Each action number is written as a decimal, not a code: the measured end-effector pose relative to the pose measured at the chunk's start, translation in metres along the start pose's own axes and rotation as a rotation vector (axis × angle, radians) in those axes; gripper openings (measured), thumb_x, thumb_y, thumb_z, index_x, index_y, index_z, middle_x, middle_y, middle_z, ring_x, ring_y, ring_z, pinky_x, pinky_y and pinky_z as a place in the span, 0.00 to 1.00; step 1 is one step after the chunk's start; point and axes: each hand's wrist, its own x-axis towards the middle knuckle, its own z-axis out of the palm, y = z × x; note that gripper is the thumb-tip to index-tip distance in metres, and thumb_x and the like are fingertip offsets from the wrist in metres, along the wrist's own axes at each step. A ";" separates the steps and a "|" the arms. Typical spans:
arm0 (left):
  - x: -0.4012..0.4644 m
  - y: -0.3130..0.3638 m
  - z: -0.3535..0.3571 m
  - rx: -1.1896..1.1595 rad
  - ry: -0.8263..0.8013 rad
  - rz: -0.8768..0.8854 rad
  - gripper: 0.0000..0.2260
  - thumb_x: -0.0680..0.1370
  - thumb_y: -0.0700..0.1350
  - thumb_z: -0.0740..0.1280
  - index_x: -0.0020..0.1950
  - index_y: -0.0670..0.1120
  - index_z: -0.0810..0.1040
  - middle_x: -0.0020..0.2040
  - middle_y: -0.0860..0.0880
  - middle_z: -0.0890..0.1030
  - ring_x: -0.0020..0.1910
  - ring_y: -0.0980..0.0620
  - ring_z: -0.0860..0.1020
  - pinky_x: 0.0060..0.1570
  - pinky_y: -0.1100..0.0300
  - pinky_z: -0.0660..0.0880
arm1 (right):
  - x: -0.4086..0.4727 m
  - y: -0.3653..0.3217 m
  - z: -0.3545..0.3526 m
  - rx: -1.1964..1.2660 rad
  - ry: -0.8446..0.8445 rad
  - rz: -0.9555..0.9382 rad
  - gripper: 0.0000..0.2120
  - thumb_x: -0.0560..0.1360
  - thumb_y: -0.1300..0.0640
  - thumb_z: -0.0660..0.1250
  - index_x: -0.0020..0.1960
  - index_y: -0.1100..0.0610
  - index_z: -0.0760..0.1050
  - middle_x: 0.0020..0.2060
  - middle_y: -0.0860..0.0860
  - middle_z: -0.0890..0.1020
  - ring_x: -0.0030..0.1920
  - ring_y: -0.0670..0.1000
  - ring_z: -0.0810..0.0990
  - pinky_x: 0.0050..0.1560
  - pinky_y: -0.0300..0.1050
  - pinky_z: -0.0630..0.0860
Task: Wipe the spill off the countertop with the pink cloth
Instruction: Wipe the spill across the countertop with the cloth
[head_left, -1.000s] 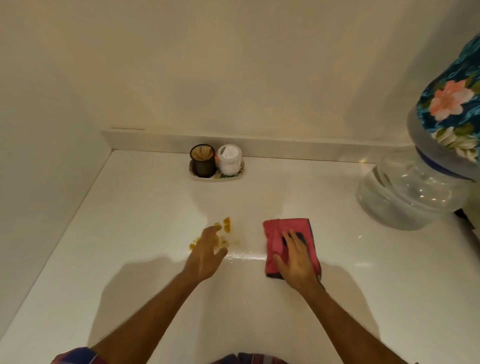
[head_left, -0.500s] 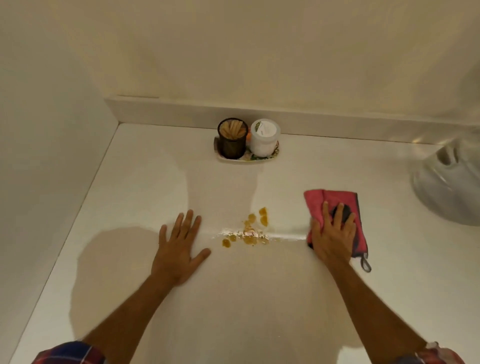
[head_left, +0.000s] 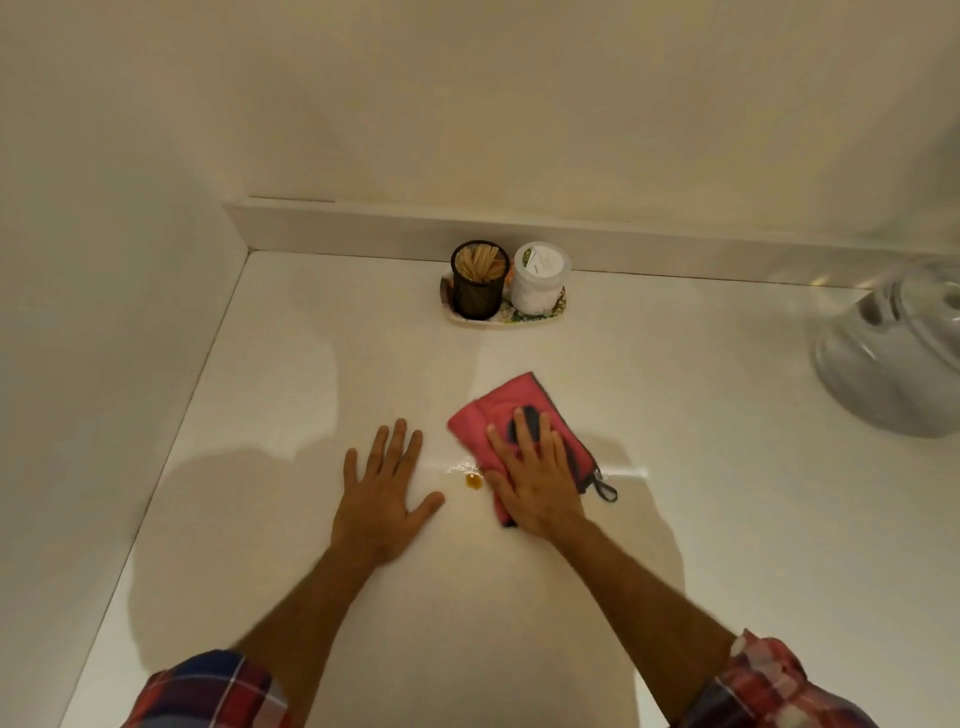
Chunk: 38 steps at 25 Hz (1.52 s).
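Observation:
The folded pink cloth (head_left: 485, 418) with a dark trim and a small loop lies on the white countertop (head_left: 727, 519). My right hand (head_left: 535, 480) presses flat on it, fingers spread. Just left of the cloth's edge one small orange-brown spot of the spill (head_left: 473, 481) shows, beside a wet shine. The cloth covers where most of the spill lay. My left hand (head_left: 382, 499) rests flat on the counter left of the spot, fingers apart, holding nothing.
A small tray (head_left: 498, 317) at the back holds a black mesh cup of wooden sticks (head_left: 479, 280) and a white jar (head_left: 539, 280). A clear water bottle (head_left: 893, 358) lies at the right. Walls close off the left side and the back.
My right hand slid the pink cloth leftward over the orange spill, leaving one spot showing. My left hand, which hovered over the spill a second ago, now lies flat on the counter.

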 end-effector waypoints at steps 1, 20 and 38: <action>-0.001 0.000 0.000 -0.005 -0.002 0.004 0.37 0.77 0.70 0.48 0.80 0.55 0.39 0.82 0.52 0.40 0.80 0.50 0.40 0.76 0.36 0.46 | -0.017 0.003 0.003 0.000 -0.017 -0.033 0.31 0.79 0.34 0.39 0.79 0.43 0.40 0.80 0.54 0.40 0.78 0.63 0.37 0.77 0.64 0.40; 0.004 -0.004 0.009 0.006 0.022 0.007 0.38 0.77 0.68 0.51 0.80 0.54 0.38 0.82 0.52 0.39 0.80 0.49 0.39 0.76 0.37 0.43 | 0.044 0.031 -0.014 0.047 -0.032 0.287 0.31 0.79 0.34 0.40 0.79 0.43 0.41 0.80 0.59 0.42 0.77 0.69 0.42 0.73 0.68 0.38; 0.001 -0.005 0.013 0.005 0.043 0.022 0.36 0.80 0.66 0.49 0.80 0.51 0.39 0.82 0.50 0.41 0.80 0.49 0.41 0.76 0.37 0.44 | -0.120 0.148 -0.009 -0.051 -0.108 0.254 0.35 0.72 0.25 0.37 0.77 0.34 0.38 0.80 0.53 0.42 0.78 0.64 0.42 0.72 0.73 0.48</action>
